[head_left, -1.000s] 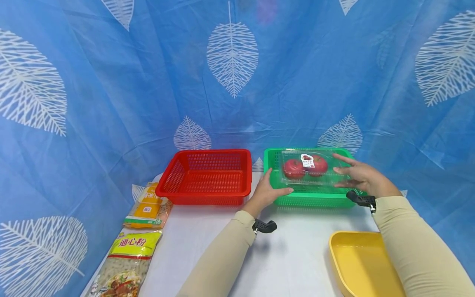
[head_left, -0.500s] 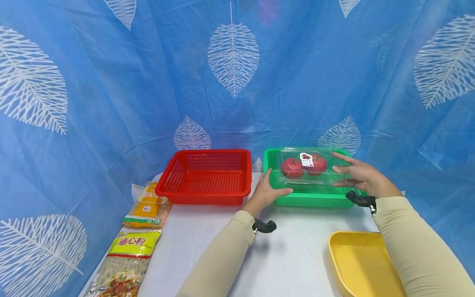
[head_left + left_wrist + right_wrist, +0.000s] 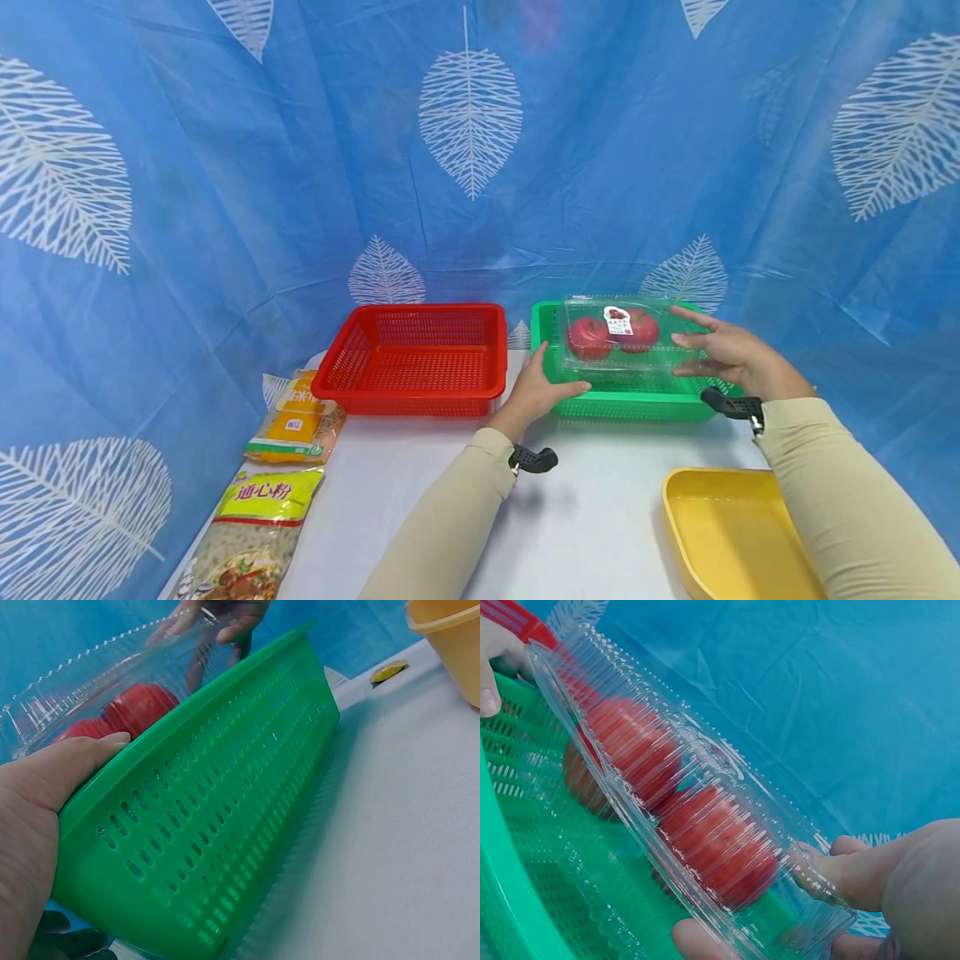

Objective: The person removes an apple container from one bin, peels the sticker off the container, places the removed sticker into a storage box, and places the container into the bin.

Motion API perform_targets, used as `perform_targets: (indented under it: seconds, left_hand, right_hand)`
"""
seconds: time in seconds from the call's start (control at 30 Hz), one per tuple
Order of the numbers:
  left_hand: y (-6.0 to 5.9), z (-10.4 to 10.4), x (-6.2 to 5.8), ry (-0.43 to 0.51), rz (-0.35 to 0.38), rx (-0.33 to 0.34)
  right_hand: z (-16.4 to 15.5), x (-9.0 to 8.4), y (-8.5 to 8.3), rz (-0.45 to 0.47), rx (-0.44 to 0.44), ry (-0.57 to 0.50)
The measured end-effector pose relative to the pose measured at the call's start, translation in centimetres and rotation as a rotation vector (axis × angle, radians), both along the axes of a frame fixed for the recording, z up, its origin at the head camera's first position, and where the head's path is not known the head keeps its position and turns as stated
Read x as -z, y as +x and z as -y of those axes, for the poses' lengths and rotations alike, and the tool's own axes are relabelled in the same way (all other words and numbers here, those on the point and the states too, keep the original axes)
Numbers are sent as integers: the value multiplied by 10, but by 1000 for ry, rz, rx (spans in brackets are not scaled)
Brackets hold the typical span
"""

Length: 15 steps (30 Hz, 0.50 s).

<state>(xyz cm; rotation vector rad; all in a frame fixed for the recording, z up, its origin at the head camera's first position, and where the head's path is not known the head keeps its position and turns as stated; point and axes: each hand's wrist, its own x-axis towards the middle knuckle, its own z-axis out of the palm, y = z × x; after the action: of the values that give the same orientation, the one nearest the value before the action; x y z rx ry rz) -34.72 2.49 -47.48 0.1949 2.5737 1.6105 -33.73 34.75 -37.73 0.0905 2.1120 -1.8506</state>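
Note:
A clear plastic clamshell box (image 3: 555, 354) with red apples (image 3: 716, 847) inside and a white label on its lid lies over the green basket (image 3: 637, 406), slightly tilted. My right hand (image 3: 738, 360) holds the box by its right end, fingers spread above and thumb below in the right wrist view. At the basket's front left corner, my left hand (image 3: 534, 396) grips the rim. Its thumb lies over the edge beside the box, and its other fingers go down the outside, partly hidden in the left wrist view.
A red basket (image 3: 420, 404) stands left of the green one. Farther left lie a yellow bag of grain (image 3: 296, 421) and a bag of pasta (image 3: 258, 533). A yellow tray (image 3: 738, 533) sits at the front right, under the right sleeve. Blue leaf-patterned cloth hangs behind the table.
The clear box has shifted slightly up and left in the head view. Both hands stay in nearly the same place.

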Motion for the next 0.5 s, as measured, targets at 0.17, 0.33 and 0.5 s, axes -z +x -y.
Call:
perform_targets:
  seconds: [0.17,0.33,0.5]
  left_hand:
    - [2,0,0,3,-16,-6]
    - [2,-1,1,4,-21,-1]
    - [0,0,1,0,-21,1]
  right_hand:
    - [3,-3,2,2,12,12]
    - [3,-5,2,3,12,24]
    - [5,-8,1,1,11,38]
